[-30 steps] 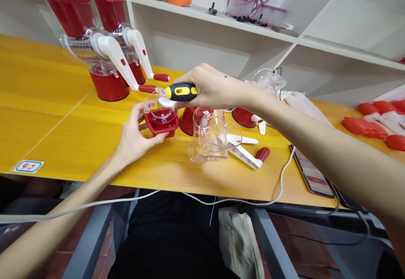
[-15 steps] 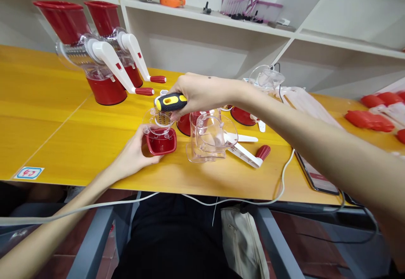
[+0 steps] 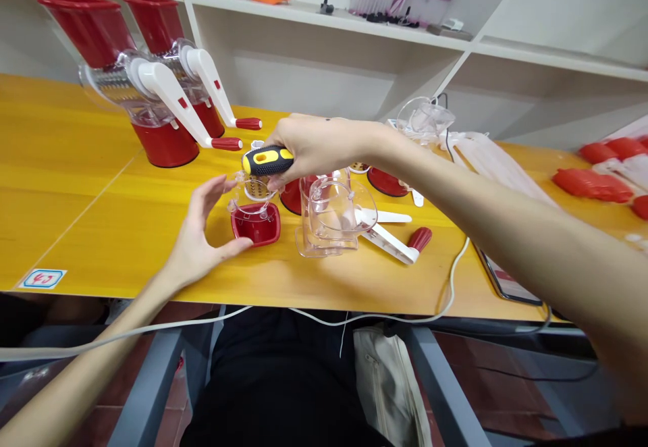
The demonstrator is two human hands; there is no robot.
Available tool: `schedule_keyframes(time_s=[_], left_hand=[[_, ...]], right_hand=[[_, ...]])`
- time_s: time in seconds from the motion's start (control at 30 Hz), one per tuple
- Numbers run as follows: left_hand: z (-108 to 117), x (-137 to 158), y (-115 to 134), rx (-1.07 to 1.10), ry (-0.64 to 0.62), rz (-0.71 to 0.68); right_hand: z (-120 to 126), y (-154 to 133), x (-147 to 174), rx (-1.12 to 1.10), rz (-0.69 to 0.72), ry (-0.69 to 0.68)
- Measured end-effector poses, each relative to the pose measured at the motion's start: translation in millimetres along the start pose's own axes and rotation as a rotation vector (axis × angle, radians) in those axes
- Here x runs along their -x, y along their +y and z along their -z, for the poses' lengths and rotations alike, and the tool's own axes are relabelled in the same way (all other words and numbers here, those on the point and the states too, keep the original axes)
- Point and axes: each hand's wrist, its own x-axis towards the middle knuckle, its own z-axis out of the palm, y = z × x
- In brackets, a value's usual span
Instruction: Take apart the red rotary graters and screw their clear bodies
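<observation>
My right hand (image 3: 298, 146) is closed around a black and yellow screwdriver (image 3: 267, 161), held handle toward me above the table; its shaft is hidden. Below it sits a red square cup-like hopper (image 3: 257, 225) with a clear plastic ring part (image 3: 253, 198) at its far side. My left hand (image 3: 202, 231) is open at the hopper's left, fingers spread and the thumb near its front rim. A grater drum (image 3: 257, 189) stands partly hidden behind the clear part. Right of the hopper is a clear plastic grater housing (image 3: 331, 214).
Two assembled red rotary graters (image 3: 165, 143) stand at the back left. A white crank handle (image 3: 389, 241) with a red grip lies right of the housing. A pale cable (image 3: 453, 278) crosses the table near a phone (image 3: 506, 281). Shelves (image 3: 324, 18) rise behind.
My left hand has loosened from the red hopper and spread its fingers, shifting slightly left. My right hand keeps the screwdriver in nearly the same place.
</observation>
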Motion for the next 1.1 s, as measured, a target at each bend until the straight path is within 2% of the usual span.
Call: schedule_keyframes(time_s=[0.13,0.3,0.53,0.67,0.87,1.1], left_hand=[[3,-8,12,-0.055,0.110,0.054],[2,-14,30,-0.194,0.091,0.039],[1,-18,36,-0.146,0.070,0.045],[-2,-21,37,-0.120,0.105,0.096],[0,-23,40,0.014,0.153,0.235],[8,-29,31,0.378,0.093,0.281]], right_hand=[[2,-1,6,-0.074,0.059,0.059],[5,-1,11,-0.102,0.036,0.089],[5,4,11,-0.138,0.052,0.120],[5,0,11,-0.150,0.025,0.121],[4,-2,13,-0.172,0.036,0.169],[3,11,12,-0.253,0.061,0.218]])
